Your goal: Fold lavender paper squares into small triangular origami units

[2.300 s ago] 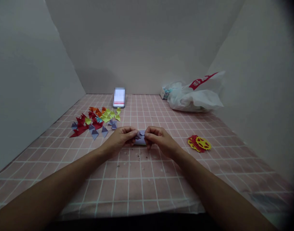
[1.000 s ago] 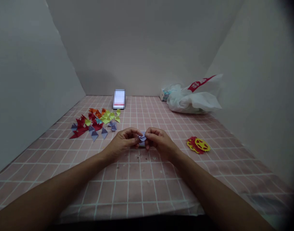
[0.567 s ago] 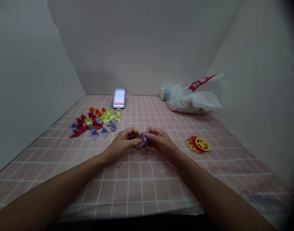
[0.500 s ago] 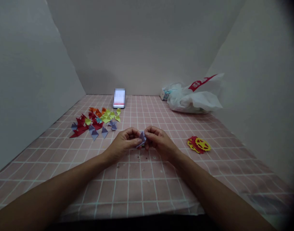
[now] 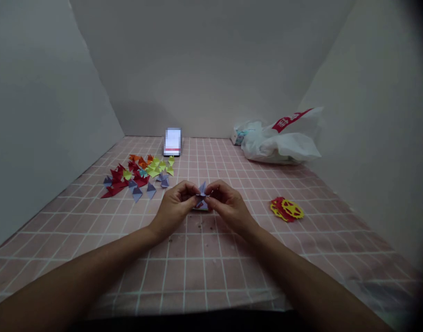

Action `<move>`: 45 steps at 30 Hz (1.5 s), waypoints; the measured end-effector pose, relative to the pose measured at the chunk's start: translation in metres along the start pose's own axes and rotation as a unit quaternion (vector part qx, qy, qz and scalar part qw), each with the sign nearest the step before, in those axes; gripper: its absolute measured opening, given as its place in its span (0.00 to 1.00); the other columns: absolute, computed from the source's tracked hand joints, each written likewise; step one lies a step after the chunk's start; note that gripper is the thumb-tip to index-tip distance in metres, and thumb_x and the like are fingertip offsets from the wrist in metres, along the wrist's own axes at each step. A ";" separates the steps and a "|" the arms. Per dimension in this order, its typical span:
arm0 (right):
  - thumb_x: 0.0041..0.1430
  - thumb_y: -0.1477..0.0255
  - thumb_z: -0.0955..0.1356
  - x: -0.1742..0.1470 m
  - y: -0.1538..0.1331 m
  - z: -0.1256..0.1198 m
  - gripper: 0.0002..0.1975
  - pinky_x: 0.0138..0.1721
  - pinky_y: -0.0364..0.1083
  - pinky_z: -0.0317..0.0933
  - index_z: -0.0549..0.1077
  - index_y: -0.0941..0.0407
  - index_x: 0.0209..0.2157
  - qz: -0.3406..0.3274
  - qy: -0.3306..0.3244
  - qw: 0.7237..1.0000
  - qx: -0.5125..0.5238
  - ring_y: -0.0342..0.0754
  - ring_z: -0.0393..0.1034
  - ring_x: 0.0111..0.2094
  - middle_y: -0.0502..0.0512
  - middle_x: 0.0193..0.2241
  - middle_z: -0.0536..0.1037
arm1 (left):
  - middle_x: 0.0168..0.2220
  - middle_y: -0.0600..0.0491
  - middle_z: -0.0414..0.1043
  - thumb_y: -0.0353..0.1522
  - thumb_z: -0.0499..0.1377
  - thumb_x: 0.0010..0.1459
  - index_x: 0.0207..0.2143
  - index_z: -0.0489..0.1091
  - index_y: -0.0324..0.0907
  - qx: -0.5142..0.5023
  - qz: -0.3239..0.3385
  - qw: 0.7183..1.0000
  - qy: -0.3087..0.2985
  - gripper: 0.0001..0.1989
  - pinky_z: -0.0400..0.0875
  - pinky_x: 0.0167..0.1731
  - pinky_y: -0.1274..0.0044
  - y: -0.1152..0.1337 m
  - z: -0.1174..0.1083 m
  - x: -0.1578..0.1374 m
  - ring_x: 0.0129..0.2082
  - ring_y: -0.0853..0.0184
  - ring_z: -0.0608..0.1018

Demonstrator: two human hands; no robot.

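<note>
A small purple folded-paper crane [image 5: 202,190] is held up over the middle of the table, pinched from both sides. My left hand [image 5: 178,201] grips its left side between thumb and fingers. Closed on its right side is my right hand [image 5: 227,203], thumb and forefinger pressed together. Beneath the fingertips lies a flat, light-coloured piece [image 5: 201,207], mostly hidden by the hands; its kind I cannot make out.
Several folded-paper cranes in red [image 5: 119,184], orange [image 5: 142,161], yellow-green [image 5: 157,167] and purple [image 5: 137,192] lie at the left. A lit phone [image 5: 172,141] stands behind them. Red and yellow cut-out discs [image 5: 291,210] and a white plastic bag [image 5: 277,145] are at the right.
The purple crane has been turned, its point now sticking upward between my hands. Both hands have shifted slightly, and more of the light piece under them shows.
</note>
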State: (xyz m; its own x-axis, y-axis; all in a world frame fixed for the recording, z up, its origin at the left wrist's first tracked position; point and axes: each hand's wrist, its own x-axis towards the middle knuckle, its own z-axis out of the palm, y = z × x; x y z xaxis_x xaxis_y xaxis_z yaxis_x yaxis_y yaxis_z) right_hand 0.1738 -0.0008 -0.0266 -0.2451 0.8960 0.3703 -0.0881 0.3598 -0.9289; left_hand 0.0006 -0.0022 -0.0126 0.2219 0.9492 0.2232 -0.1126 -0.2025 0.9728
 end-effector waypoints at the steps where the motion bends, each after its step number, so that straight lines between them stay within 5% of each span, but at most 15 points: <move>1: 0.57 0.73 0.71 -0.001 0.000 0.000 0.04 0.30 0.43 0.64 0.72 0.53 0.35 -0.005 -0.001 1.000 -0.014 0.42 0.67 0.29 0.49 0.32 0.71 | 0.28 0.57 0.73 0.28 0.65 0.52 0.32 0.71 0.40 0.007 0.006 1.000 -0.001 0.05 0.73 0.31 0.81 0.000 0.000 0.000 0.29 0.72 0.76; 19: 0.55 0.80 0.68 -0.006 -0.009 0.010 0.06 0.30 0.43 0.64 0.71 0.54 0.29 -0.031 0.049 0.998 0.010 0.42 0.68 0.28 0.47 0.29 0.70 | 0.27 0.57 0.73 0.27 0.61 0.54 0.32 0.72 0.39 -0.002 0.006 1.000 0.003 0.02 0.76 0.31 0.79 0.011 0.004 -0.008 0.27 0.72 0.76; 25: 0.56 0.81 0.68 -0.007 -0.007 0.009 0.07 0.32 0.44 0.64 0.71 0.55 0.29 -0.039 0.040 0.997 -0.057 0.43 0.68 0.31 0.49 0.30 0.70 | 0.28 0.56 0.71 0.32 0.62 0.57 0.32 0.71 0.39 0.000 -0.001 1.000 0.002 0.05 0.74 0.31 0.78 0.012 0.005 -0.008 0.28 0.71 0.75; 34: 0.60 0.67 0.70 -0.005 -0.007 0.008 0.08 0.25 0.42 0.65 0.70 0.54 0.38 0.060 0.061 0.992 0.093 0.41 0.67 0.24 0.46 0.28 0.71 | 0.31 0.57 0.70 0.28 0.63 0.52 0.35 0.66 0.41 0.045 0.011 0.999 0.020 0.09 0.71 0.32 0.79 0.008 0.005 -0.005 0.31 0.72 0.75; 38: 0.59 0.64 0.71 -0.003 -0.003 0.005 0.10 0.23 0.41 0.63 0.71 0.56 0.31 0.103 0.031 0.990 0.095 0.40 0.67 0.20 0.47 0.23 0.73 | 0.32 0.55 0.71 0.28 0.62 0.54 0.38 0.65 0.41 0.032 -0.009 0.999 -0.031 0.10 0.72 0.34 0.77 0.005 0.005 -0.006 0.32 0.70 0.76; 45: 0.58 0.67 0.72 -0.003 -0.003 0.007 0.09 0.23 0.40 0.62 0.71 0.56 0.29 0.092 0.075 0.988 0.095 0.39 0.67 0.20 0.46 0.21 0.73 | 0.32 0.53 0.73 0.35 0.64 0.55 0.38 0.67 0.39 -0.004 -0.094 0.994 -0.052 0.12 0.74 0.37 0.74 0.004 0.003 -0.005 0.34 0.68 0.78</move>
State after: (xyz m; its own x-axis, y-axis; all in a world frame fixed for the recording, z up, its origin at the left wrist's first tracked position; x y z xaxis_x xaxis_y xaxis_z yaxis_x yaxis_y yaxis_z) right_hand 0.1679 -0.0064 -0.0246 -0.1298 0.9752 0.1795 -0.2376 0.1451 -0.9604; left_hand 0.0021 -0.0090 -0.0095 0.3386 0.9400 0.0421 -0.0666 -0.0207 0.9976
